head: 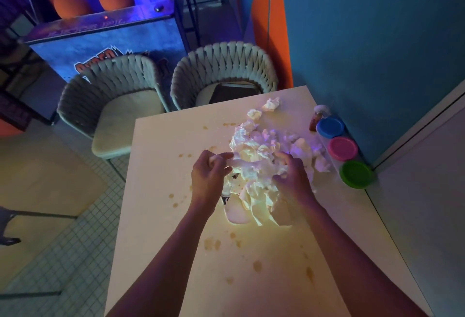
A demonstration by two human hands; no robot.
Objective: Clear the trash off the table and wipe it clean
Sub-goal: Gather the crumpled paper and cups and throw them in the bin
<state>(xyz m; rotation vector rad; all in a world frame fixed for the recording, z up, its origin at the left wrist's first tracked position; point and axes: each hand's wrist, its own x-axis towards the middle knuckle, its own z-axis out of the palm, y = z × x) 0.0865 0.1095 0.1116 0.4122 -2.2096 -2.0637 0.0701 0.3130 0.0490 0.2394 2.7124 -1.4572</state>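
A big heap of crumpled white napkins [261, 148] lies in the middle of the pale table [161, 216]. My left hand [210, 174] pinches a strip of napkin at the heap's left side. My right hand [293, 175] is clenched into the heap from the right. Beneath the heap a white cup or container [236, 212] lies partly hidden. Two separate napkin balls [270, 104] sit farther back near the far edge. Brown sauce stains [212, 243] dot the tabletop in front of and left of the heap.
Along the table's right edge by the blue wall stand three tubs with blue [330, 127], pink [342, 148] and green [356, 174] lids, and a small sauce bottle [317, 117]. Two woven chairs [224, 70] face the far side. An arcade machine [100, 27] stands behind.
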